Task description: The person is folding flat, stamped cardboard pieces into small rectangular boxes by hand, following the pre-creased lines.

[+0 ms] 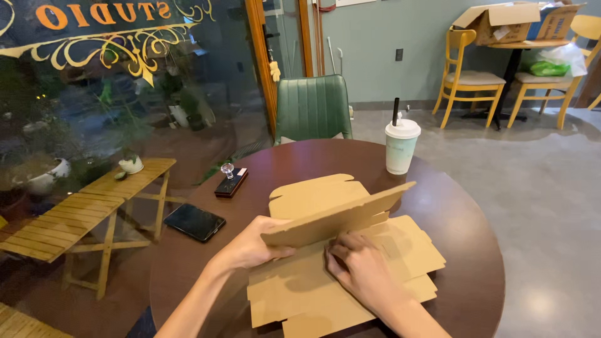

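1. Cardboard (pixel 350 263) is what we have here: a flat brown box sheet, not yet made up, lying on the near part of the round dark counter (pixel 463 206).
2. Our left hand (pixel 253 244) pinches the left end of one long flap (pixel 338 216) and holds it standing up. The thumb is on the near side; the fingers are hidden behind it.
3. Our right hand (pixel 360 266) lies on the sheet just below the flap, fingers bent and pressing at the fold. It holds nothing.
4. We think the sheet is light and thin. It looks stiff between the fold lines but bends easily along them.
5. It could crease or tear if we pull hard, so the flap edges near a fold look like the best places to hold.
6. Farther off stand a cup with a straw (pixel 400 147), a dark phone (pixel 195 221) on the left and a small black case (pixel 231 183).
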